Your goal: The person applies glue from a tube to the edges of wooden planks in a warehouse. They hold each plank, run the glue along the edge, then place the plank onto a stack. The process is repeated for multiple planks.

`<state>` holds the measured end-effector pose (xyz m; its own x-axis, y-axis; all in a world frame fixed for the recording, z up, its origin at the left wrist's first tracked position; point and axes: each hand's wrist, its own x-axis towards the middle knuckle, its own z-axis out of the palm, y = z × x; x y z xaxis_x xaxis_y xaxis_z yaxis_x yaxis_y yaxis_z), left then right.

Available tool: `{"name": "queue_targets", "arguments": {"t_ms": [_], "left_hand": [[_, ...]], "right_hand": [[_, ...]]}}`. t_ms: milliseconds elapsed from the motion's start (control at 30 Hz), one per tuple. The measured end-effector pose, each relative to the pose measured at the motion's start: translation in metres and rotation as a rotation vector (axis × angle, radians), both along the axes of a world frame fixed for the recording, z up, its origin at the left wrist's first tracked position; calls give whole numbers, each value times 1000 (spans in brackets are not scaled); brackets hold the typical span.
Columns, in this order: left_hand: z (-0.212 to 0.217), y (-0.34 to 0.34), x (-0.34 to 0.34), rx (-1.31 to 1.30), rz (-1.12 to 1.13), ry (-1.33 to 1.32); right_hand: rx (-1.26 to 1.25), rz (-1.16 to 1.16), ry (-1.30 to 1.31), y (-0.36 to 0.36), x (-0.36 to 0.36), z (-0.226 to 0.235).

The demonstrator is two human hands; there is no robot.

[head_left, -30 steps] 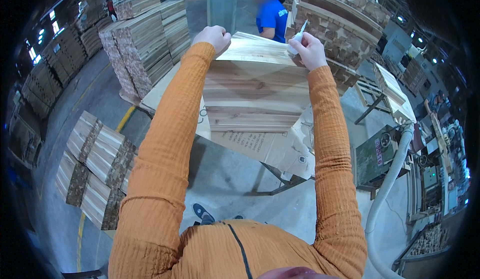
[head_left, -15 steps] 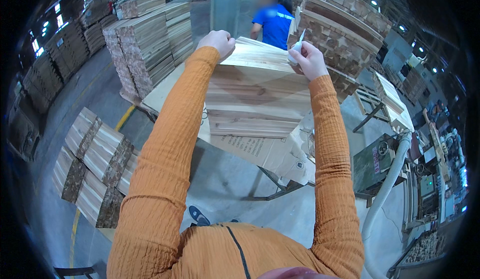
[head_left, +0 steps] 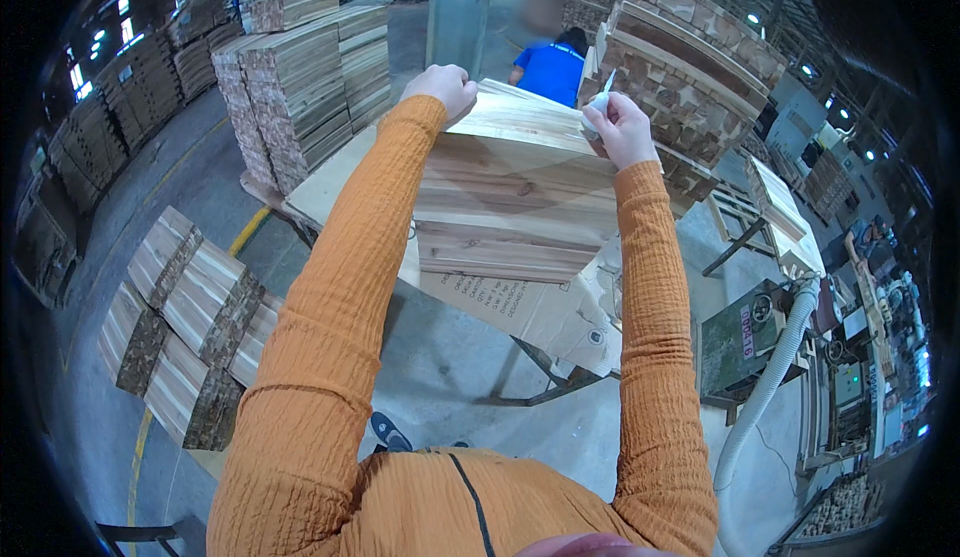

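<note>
Several bundles of striped brown wooden blocks [head_left: 190, 307] lay off the bench's left edge, with a tall stack of sawn pale timber [head_left: 310, 87] beyond its far-left corner. Next along, the bare left hand [head_left: 442, 91] was curled with the knuckles up at the left end of a pale, smooth wooden board [head_left: 520, 117]; whether its fingers gripped anything could not be told. That board ran lengthwise from left to right. On its near side a brown-streaked wooden panel [head_left: 515, 192], its grain also running side to side, reached toward the near edge of the cardboard-covered bench [head_left: 540, 312]. Past the far edge was a person in a blue shirt [head_left: 552, 73]. At the board's right end, the bare right hand [head_left: 627, 129] was closed around a small white plastic bottle with a slender pointed nozzle [head_left: 593, 117]. Its long axis stood steeply, nozzle up and tipped slightly right. Farther right, beyond the bench's right edge, stood a green metal machine [head_left: 740, 342] beside a pale ribbed hose [head_left: 765, 387].
</note>
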<state>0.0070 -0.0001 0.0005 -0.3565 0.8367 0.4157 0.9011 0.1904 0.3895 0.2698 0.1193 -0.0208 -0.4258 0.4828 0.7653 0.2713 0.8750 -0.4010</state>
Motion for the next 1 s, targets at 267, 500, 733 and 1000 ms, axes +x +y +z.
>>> {"name": "queue_targets", "arguments": {"t_ms": [267, 500, 733, 1000], "left_hand": [[1, -9, 3, -9, 11, -22], [4, -11, 8, -15, -8, -42], [-1, -13, 0, -9, 13, -50], [-2, -11, -1, 12, -10, -45]], "right_hand": [[-422, 269, -19, -14, 7, 4], [-295, 168, 56, -5, 9, 5], [-392, 243, 39, -17, 1, 4], [-152, -14, 295, -1, -2, -2]]}}
